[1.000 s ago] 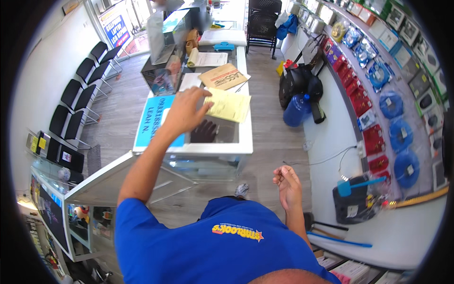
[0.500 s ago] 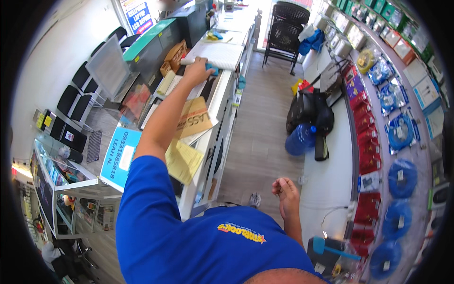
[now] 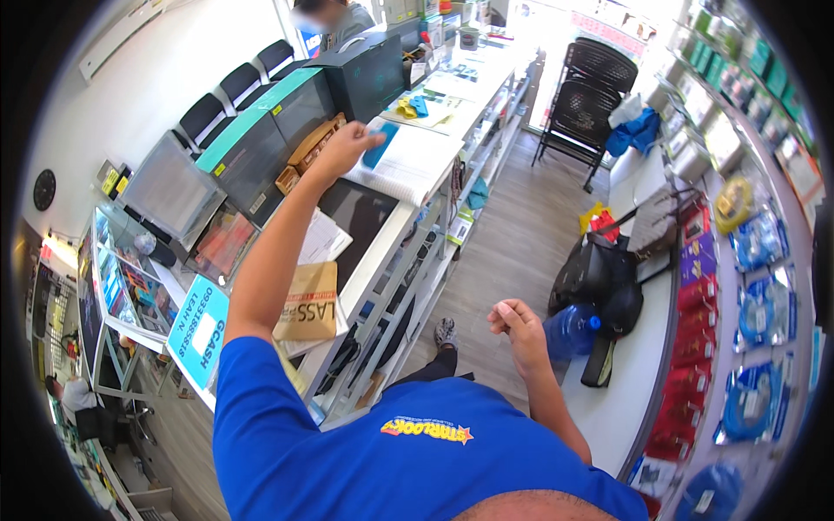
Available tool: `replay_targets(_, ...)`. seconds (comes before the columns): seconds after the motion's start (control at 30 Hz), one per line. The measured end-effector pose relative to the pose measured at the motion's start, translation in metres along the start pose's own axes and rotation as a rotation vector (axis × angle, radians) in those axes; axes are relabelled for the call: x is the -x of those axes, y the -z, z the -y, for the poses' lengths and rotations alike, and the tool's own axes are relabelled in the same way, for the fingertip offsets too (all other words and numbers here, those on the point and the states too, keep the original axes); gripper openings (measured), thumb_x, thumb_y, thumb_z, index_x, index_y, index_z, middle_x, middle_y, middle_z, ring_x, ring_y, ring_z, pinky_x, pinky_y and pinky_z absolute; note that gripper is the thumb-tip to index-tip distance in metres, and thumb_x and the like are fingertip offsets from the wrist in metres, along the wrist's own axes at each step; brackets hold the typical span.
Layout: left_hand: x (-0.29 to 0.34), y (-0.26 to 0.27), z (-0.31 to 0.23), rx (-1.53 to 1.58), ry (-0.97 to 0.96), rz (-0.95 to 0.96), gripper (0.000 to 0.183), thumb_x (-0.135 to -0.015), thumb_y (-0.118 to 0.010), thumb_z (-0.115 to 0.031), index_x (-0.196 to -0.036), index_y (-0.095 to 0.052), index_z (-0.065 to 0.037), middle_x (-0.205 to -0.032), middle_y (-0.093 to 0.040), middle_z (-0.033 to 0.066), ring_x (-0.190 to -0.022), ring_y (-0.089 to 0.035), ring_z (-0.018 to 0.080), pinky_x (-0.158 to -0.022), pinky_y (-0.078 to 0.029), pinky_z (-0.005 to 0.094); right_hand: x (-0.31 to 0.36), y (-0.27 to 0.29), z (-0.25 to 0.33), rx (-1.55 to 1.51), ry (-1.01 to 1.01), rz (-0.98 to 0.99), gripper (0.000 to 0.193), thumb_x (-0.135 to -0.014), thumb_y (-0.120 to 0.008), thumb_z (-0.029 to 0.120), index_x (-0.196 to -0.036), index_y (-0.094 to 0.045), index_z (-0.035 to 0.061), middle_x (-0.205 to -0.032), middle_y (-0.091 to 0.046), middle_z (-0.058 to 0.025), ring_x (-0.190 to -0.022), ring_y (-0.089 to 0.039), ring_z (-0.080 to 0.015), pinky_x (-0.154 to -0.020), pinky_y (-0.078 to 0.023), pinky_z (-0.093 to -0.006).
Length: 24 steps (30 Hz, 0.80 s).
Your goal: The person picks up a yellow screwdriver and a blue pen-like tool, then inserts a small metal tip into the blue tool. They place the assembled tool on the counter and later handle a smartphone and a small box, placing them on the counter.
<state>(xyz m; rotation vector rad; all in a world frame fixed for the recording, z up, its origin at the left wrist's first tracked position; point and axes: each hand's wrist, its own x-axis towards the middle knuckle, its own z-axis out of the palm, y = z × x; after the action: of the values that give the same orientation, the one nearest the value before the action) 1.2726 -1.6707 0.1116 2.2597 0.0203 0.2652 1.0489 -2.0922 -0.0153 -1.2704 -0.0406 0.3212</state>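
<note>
My left hand [image 3: 350, 146] reaches over the counter, its fingers closed on a flat teal card-like piece [image 3: 380, 146]. The piece is at the left part of an open white notebook [image 3: 421, 161]; I cannot tell if it touches the page. Nearer to me on the counter are a dark mat [image 3: 375, 221], a white paper [image 3: 325, 238] and a brown envelope [image 3: 306, 300]. My right hand [image 3: 519, 332] hangs above the floor on the right, fingers loosely curled, with nothing seen in it.
A wooden holder [image 3: 317, 143] and dark boxes [image 3: 365, 78] line the counter's far side, where a person [image 3: 334, 19] is partly seen. Folded black chairs [image 3: 591, 100], black bags [image 3: 599, 282] and a blue water bottle [image 3: 571, 332] stand right of the aisle, beside packaged goods [image 3: 695, 339].
My left hand has lifted with the teal piece, which now shows more fully. My body and view have shifted along the counter. A person has come into view at the far side.
</note>
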Motion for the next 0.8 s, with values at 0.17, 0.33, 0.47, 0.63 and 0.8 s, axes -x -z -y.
replay_targets(0.17, -0.145, -0.058, -0.001, -0.047, 0.175, -0.208, 0.055, -0.096, -0.073, -0.049, -0.105, -0.068, 0.005, -0.099, -0.072, 0.0174, -0.095, -0.068, 0.0289, -0.087, -0.053, 0.0406, -0.11, -0.02, 0.027, 0.051, -0.027, 0.166, 0.025, -0.107, -0.063, 0.027, -0.109, -0.069, 0.003, -0.099, -0.072, -0.0058, -0.085, -0.064, -0.0125, -0.083, -0.051, -0.0291)
replay_targets(0.33, -0.21, -0.12, 0.011, -0.617, 0.113, -0.212, 0.055, -0.098, -0.069, -0.04, -0.127, -0.06, 0.006, -0.133, -0.063, 0.0259, -0.125, -0.06, 0.0452, -0.1, -0.055, 0.0516, -0.2, -0.001, 0.064, 0.152, 0.049, 0.205, 0.026, -0.106, -0.063, 0.027, -0.108, -0.068, 0.0015, -0.098, -0.072, -0.0059, -0.086, -0.064, -0.012, -0.084, -0.053, -0.0298)
replay_targets(0.47, -0.215, -0.143, 0.005, -0.606, 0.071, -0.162, 0.057, -0.095, -0.073, -0.036, -0.134, -0.051, 0.0, -0.136, -0.056, 0.0237, -0.127, -0.055, 0.0496, -0.102, -0.051, 0.056, -0.296, 0.026, 0.103, 0.264, 0.181, 0.142, 0.025, -0.105, -0.064, 0.025, -0.108, -0.069, 0.0007, -0.094, -0.071, -0.0044, -0.083, -0.063, -0.0117, -0.081, -0.052, -0.029)
replay_targets(0.63, -0.213, -0.137, 0.008, -0.636, -0.122, -0.214, 0.066, -0.089, -0.079, -0.027, -0.141, -0.048, -0.001, -0.136, -0.053, 0.0211, -0.129, -0.049, 0.0459, -0.11, -0.043, 0.053, -0.486, 0.008, 0.179, 0.699, 0.519, 0.092, 0.034, -0.101, -0.068, 0.03, -0.112, -0.073, -0.0017, -0.09, -0.071, -0.0065, -0.079, -0.064, -0.0142, -0.078, -0.051, -0.0314)
replay_targets(0.8, -0.212, -0.151, -0.001, -0.652, -0.001, -0.318, 0.079, -0.083, -0.083, -0.022, -0.148, -0.045, 0.002, -0.142, -0.049, 0.021, -0.127, -0.048, 0.0423, -0.109, -0.044, 0.0522, -0.656, -0.034, 0.191, 1.382, 0.662, 0.082, 0.095, -0.081, -0.082, 0.061, -0.147, -0.054, -0.0012, -0.137, -0.065, -0.0212, -0.128, -0.059, -0.0393, -0.108, -0.045, -0.05)
